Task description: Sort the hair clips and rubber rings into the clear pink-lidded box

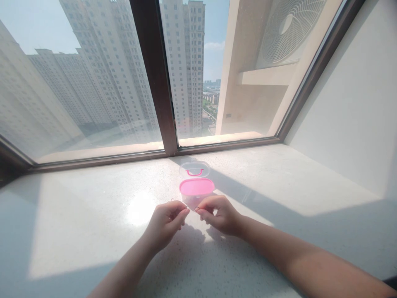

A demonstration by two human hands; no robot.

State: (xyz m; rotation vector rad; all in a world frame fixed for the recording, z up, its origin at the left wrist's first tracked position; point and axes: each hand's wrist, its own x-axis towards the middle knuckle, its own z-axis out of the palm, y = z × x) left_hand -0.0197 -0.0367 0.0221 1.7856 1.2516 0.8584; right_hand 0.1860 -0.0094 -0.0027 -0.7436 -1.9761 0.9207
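My left hand is closed in a pinch, with a small dark ring-like loop at its fingertips. Facing it across a narrow gap, my right hand pinches another small dark loop; both are too small to name more exactly. Just beyond the fingers stands an oval container with a pink top and a see-through lower body, partly hidden by my hands. Behind it lies a clear oval lid with a pink handle.
Everything rests on a pale speckled windowsill with bright sun glare and shadows. A brown window frame bounds the far side, and a white wall rises at the right. Small faint items lie left of the container.
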